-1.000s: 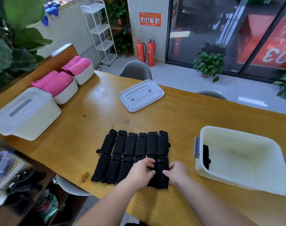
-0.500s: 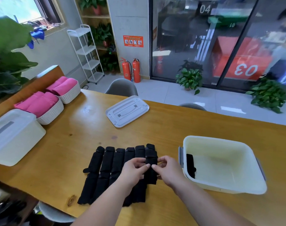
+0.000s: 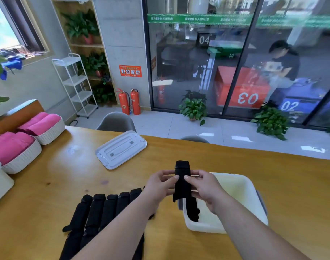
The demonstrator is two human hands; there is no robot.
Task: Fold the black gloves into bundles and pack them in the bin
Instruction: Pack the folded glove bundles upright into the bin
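Black knit fabric is pinched from both sides: the left hand [image 3: 160, 184] grips the raised glove [image 3: 182, 175] along its left edge and the right hand [image 3: 203, 188] along its right, with thumbs laid on the near face and fingers curled behind. The glove is held upright in the air, clear of the table [image 3: 66, 175] and just above the near-left corner of the bin [image 3: 241, 186] (its lower end hangs loose below the palms). This two-sided grip is judged to suit the folding, since both edges can be kept in line while the length is doubled over, and only a short drop to the bin is then needed. A dark shape [image 3: 193, 211] is seen against the bin's left wall, probably a bundle already packed, though this cannot be told for certain. The other gloves [image 3: 104, 207] are laid side by side in a row to the left, partly hidden by the left forearm, so that each can be taken in turn. The lid [image 3: 121, 149] lies farther back, out of the way, and two white baskets [image 3: 51, 136] of pink cloth are kept at the far left. "MAXIMUM" is read several times on a green strip [image 3: 198, 18] across the glass, with the numbers 04 [image 3: 204, 39], 03 [image 3: 247, 98] and 02 [image 3: 290, 106] behind it; the red notice [image 3: 130, 70] on the pillar is too small to be read
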